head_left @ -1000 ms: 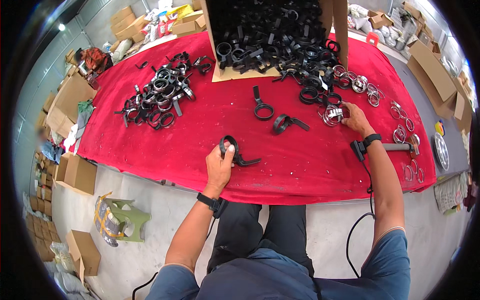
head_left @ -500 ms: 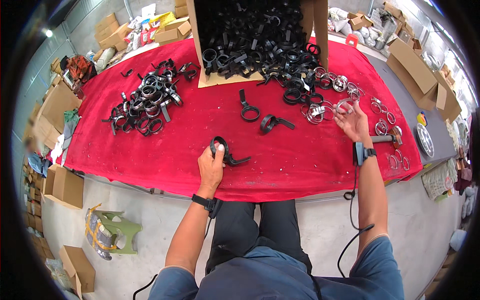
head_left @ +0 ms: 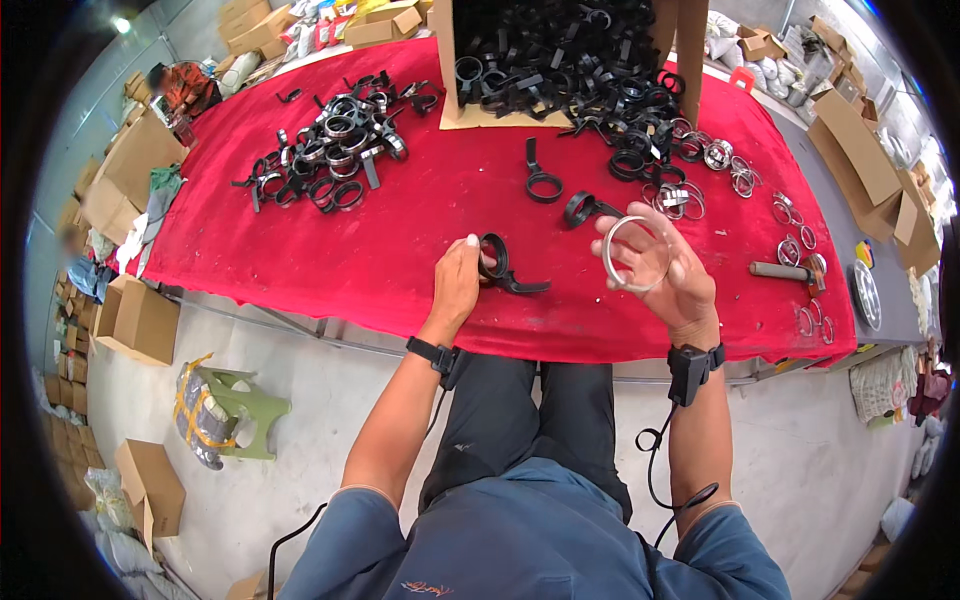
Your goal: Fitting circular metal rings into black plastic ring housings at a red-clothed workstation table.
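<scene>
My left hand (head_left: 457, 281) grips a black ring-shaped clamp with a tail (head_left: 502, 270), resting it on the red tablecloth (head_left: 420, 220). My right hand (head_left: 665, 265) is raised above the cloth and holds a shiny metal ring (head_left: 632, 254) between its fingers, palm toward me. Two more black clamps (head_left: 541, 180) lie loose just beyond my hands. A scatter of metal rings (head_left: 700, 180) lies to the right of them.
A cardboard box (head_left: 560, 55) heaped with black clamps stands at the far edge. A pile of assembled clamps (head_left: 335, 150) lies at the left. A metal tool (head_left: 785, 270) rests at the right. Cardboard boxes (head_left: 140, 320) and a green stool (head_left: 225, 415) stand on the floor.
My right hand has come back from the scattered rings on the right, now lifted with a metal ring in it. My left hand has stayed on the black clamp.
</scene>
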`<action>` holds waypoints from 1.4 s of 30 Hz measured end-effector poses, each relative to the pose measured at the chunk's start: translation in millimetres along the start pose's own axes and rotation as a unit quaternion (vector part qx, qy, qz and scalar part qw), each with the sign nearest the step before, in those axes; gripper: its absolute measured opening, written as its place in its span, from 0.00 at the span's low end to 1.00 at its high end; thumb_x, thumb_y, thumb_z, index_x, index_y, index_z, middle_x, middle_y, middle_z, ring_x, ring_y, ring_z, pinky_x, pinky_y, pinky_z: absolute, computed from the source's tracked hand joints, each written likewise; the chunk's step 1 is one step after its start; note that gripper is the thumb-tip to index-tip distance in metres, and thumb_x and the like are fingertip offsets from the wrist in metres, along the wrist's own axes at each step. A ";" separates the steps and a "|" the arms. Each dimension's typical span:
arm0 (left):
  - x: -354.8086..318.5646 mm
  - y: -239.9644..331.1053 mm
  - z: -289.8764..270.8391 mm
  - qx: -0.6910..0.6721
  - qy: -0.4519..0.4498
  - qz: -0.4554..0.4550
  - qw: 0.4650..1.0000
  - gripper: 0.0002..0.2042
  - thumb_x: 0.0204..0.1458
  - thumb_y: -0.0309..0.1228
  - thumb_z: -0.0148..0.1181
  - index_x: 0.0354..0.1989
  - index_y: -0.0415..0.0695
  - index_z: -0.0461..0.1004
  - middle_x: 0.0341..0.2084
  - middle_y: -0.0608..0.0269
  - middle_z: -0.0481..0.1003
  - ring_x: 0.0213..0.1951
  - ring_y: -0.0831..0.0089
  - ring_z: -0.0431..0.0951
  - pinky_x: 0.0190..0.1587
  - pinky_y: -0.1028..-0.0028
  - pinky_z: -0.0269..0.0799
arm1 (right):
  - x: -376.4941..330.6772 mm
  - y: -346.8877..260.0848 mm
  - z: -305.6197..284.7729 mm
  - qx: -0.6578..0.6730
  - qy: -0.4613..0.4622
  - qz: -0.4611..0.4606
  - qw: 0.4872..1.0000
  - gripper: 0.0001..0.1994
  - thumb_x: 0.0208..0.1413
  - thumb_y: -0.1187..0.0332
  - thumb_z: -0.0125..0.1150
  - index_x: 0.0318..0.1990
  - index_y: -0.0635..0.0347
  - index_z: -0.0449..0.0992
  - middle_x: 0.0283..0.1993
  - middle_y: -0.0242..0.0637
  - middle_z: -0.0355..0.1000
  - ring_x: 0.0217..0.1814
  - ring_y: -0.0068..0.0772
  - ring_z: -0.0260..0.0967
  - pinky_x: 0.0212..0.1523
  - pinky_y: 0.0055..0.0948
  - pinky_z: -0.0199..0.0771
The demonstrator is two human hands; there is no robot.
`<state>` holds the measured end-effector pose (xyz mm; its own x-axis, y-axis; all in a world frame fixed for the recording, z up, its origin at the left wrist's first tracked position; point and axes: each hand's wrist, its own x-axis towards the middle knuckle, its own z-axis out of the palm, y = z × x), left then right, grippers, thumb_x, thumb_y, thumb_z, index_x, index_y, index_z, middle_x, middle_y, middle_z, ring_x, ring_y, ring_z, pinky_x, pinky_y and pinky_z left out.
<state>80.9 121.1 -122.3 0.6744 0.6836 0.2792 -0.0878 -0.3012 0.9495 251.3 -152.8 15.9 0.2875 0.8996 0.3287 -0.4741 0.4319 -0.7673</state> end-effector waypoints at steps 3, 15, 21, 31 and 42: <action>2.3 -0.3 -8.9 -0.021 -0.002 -0.030 0.999 0.26 0.77 0.46 0.45 0.44 0.33 0.81 0.33 0.58 0.79 0.35 0.72 0.80 0.38 0.68 0.78 | -5.4 4.0 25.5 -0.035 -0.003 0.010 0.999 0.46 0.54 0.59 0.79 0.79 0.55 0.61 0.76 0.64 0.62 0.77 0.66 0.64 0.63 0.51 0.84; -41.7 65.2 -24.7 -0.481 -0.108 -0.218 0.842 0.28 0.77 0.45 0.39 0.60 0.30 0.75 0.64 0.40 0.76 0.68 0.46 0.75 0.67 0.44 0.75 | -19.7 6.1 49.6 -0.018 -0.076 -0.021 0.997 0.44 0.47 0.71 0.80 0.75 0.50 0.67 0.81 0.67 0.54 0.83 0.72 0.53 0.69 0.57 0.78; -55.8 81.4 -23.1 -0.605 -0.200 -0.161 0.754 0.24 0.74 0.42 0.43 0.54 0.31 0.79 0.68 0.35 0.71 0.72 0.41 0.69 0.73 0.40 0.66 | -28.3 13.1 60.3 -0.007 -0.014 -0.021 1.000 0.50 0.48 0.71 0.80 0.81 0.52 0.59 0.80 0.71 0.53 0.81 0.74 0.55 0.70 0.53 0.78; -70.1 133.4 -6.6 -0.397 -0.080 -0.117 0.907 0.21 0.66 0.37 0.68 0.60 0.36 0.76 0.54 0.57 0.79 0.57 0.68 0.79 0.62 0.61 0.78 | -37.0 48.0 63.3 0.014 0.117 -0.058 0.991 0.51 0.54 0.52 0.78 0.80 0.59 0.54 0.74 0.68 0.62 0.74 0.69 0.67 0.69 0.63 0.76; -72.6 107.5 37.5 -0.319 0.048 -0.215 0.922 0.30 0.55 0.41 0.81 0.56 0.37 0.71 0.39 0.62 0.76 0.40 0.78 0.78 0.42 0.74 0.76 | -36.1 81.1 88.0 0.074 0.084 -0.009 0.994 0.49 0.52 0.50 0.75 0.78 0.61 0.58 0.68 0.63 0.69 0.76 0.64 0.64 0.76 0.59 0.66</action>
<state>49.9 14.2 -45.9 0.6818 0.7137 -0.1604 -0.2609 0.4421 0.8582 129.2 -144.6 -9.7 0.4256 0.8738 0.2353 -0.5821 0.4634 -0.6681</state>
